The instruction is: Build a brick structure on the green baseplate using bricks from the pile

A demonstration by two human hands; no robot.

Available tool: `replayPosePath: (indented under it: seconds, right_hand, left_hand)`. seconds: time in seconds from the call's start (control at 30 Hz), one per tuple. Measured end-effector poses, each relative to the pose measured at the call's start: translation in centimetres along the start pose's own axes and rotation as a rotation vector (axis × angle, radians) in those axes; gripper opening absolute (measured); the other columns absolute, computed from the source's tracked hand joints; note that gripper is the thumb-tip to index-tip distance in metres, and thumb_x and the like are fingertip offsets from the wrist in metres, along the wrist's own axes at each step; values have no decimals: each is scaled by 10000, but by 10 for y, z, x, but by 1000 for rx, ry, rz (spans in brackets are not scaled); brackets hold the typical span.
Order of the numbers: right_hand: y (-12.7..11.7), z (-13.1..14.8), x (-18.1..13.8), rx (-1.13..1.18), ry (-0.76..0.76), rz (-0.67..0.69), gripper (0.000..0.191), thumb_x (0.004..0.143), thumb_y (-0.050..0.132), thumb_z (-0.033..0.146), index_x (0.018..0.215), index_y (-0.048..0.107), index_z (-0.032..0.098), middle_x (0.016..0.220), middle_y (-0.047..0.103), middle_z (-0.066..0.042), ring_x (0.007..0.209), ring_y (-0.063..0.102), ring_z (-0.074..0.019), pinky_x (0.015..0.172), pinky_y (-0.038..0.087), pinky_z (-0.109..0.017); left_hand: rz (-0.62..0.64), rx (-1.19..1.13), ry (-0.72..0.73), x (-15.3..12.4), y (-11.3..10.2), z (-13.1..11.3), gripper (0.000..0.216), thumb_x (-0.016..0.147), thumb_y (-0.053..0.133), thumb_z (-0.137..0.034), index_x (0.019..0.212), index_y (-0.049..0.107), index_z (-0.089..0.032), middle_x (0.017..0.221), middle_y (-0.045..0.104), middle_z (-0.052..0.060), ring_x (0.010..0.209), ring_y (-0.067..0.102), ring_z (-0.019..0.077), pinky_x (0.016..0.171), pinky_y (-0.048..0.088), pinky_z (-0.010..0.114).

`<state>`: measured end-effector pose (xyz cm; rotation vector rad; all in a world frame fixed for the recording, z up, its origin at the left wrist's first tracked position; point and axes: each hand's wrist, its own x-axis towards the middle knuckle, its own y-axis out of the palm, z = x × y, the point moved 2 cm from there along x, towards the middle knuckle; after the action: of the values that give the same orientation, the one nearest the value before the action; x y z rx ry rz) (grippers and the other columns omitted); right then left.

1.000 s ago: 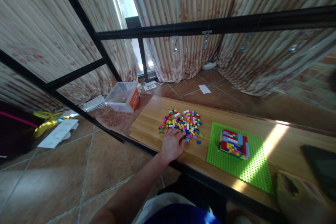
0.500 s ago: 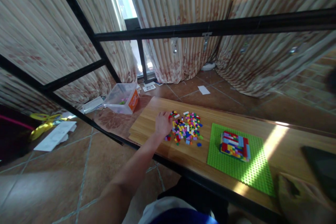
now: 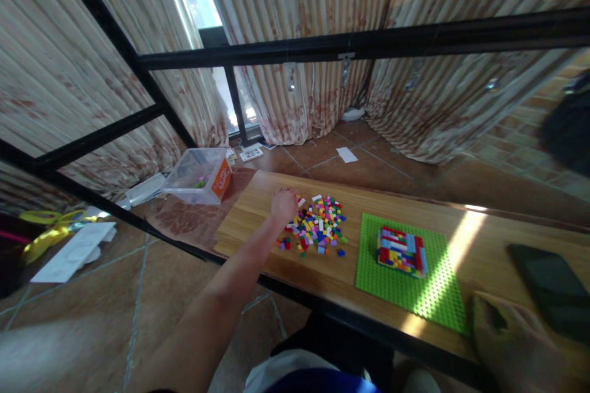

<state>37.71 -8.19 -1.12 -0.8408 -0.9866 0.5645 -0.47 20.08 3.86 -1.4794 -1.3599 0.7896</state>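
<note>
My left hand (image 3: 284,204) is at the far left edge of a loose pile of small multicoloured toy bricks (image 3: 320,221). Its fingers curl downward beside the bricks, and the fingertips are hidden. On the right, my right hand (image 3: 511,334) rests by the near right corner of a green studded baseplate (image 3: 369,264). The thumb and fingers bend toward each other around a dark gap; anything held there cannot be made out. A low rectangular block built of mixed-colour bricks (image 3: 402,250) sits on the baseplate, apart from both hands.
A dark flat tablet-like object (image 3: 550,288) lies at the right of the wooden table (image 3: 244,209). Left of the wooden top stands a clear plastic bin (image 3: 196,178) with an orange label and a few pieces inside. Black metal bars (image 3: 322,49) cross in front of curtains.
My left hand has moved slightly toward the far side of the pile, uncovering a few bricks at its near left. The whole view has shifted a little; my right hand stays by the baseplate.
</note>
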Motion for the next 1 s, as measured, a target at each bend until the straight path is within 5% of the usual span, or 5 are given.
replayPosePath:
  seconds: [0.4,0.6,0.77,1.0]
  right_hand:
    - [-1,6,0,28,13,-22,358,862,456,423,918,713,180,941,692,-115,801,632,-272,629,448,-376]
    - [0,8,1,20,-6,-48,325,857,476,385,909,713,169,920,697,-107,772,633,-247,645,449,-352]
    - [-2,11,2,55,7,-31,281,864,497,352,908,708,173,929,697,-103,788,638,-232,671,460,-333]
    - [-2,12,3,58,5,-41,262,870,508,344,917,707,180,919,699,-98,792,645,-234,664,462,-324]
  left_hand:
    - [87,-429,75,-30,-9,-13,162,867,549,-186,883,710,-186,932,713,61,934,627,206,957,451,359]
    - [166,-790,-7,-46,-10,-22,240,909,469,-295,895,652,-141,871,722,71,787,682,160,792,543,307]
    - [222,-1348,-271,-67,-10,-33,282,738,696,-416,816,618,-156,788,703,42,687,666,144,701,545,278]
    - [115,-862,-141,-72,-7,-35,201,839,521,-330,744,612,-178,589,568,-38,544,522,109,535,407,208]
